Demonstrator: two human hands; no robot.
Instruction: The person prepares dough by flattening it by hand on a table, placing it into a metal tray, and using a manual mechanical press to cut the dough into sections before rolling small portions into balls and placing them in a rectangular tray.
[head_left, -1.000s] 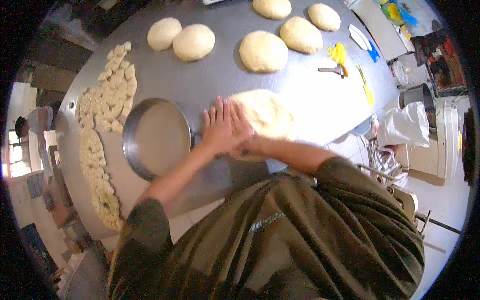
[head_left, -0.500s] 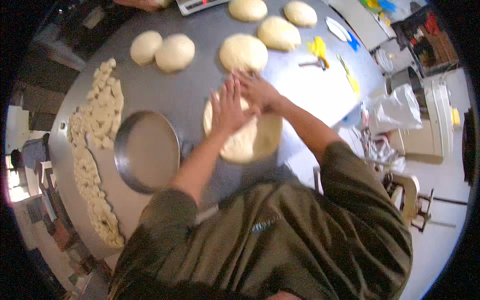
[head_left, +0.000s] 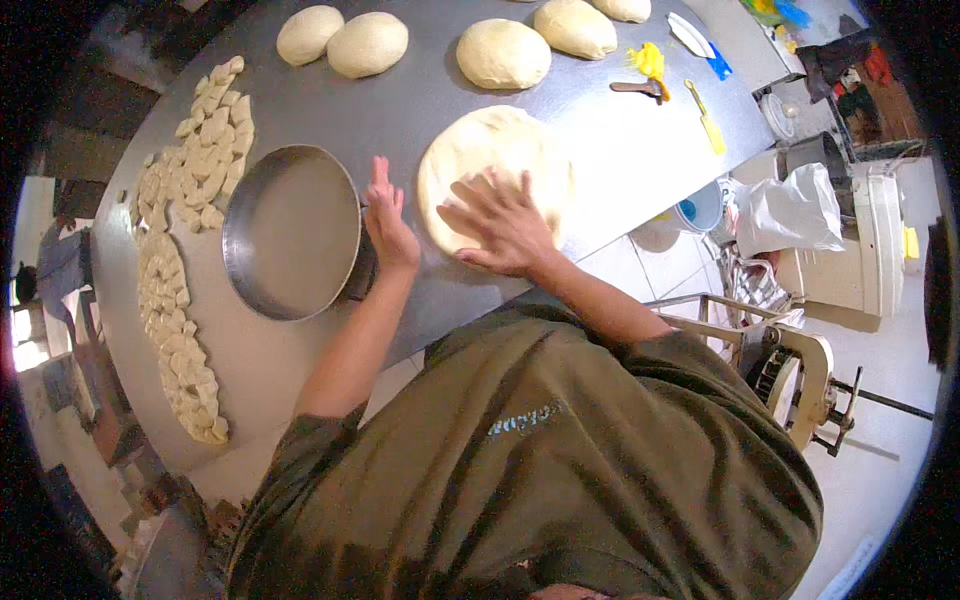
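A flattened round of pale dough (head_left: 500,140) lies on the metal table (head_left: 400,110) in front of me. My right hand (head_left: 508,228) is over its near half, fingers spread, with a shadow beside them; whether the palm presses down I cannot tell. Left of the dough, my left hand (head_left: 393,225) is held edge-on with its fingers stretched out and nothing in it. That hand is between the dough and a round metal pan (head_left: 290,235), close to the pan's right rim.
Several dough balls (head_left: 503,54) sit farther back. Cut dough pieces (head_left: 215,135) spread along the left side. At the right lie a brown-handled tool (head_left: 638,88), a yellow tool (head_left: 706,118) and a white-and-blue scraper (head_left: 692,38). A machine with a crank (head_left: 800,385) stands right of the table.
My left hand has come off the dough and moved left toward the pan. My right hand has drawn back from the dough's far edge onto its near half. The view has shifted.
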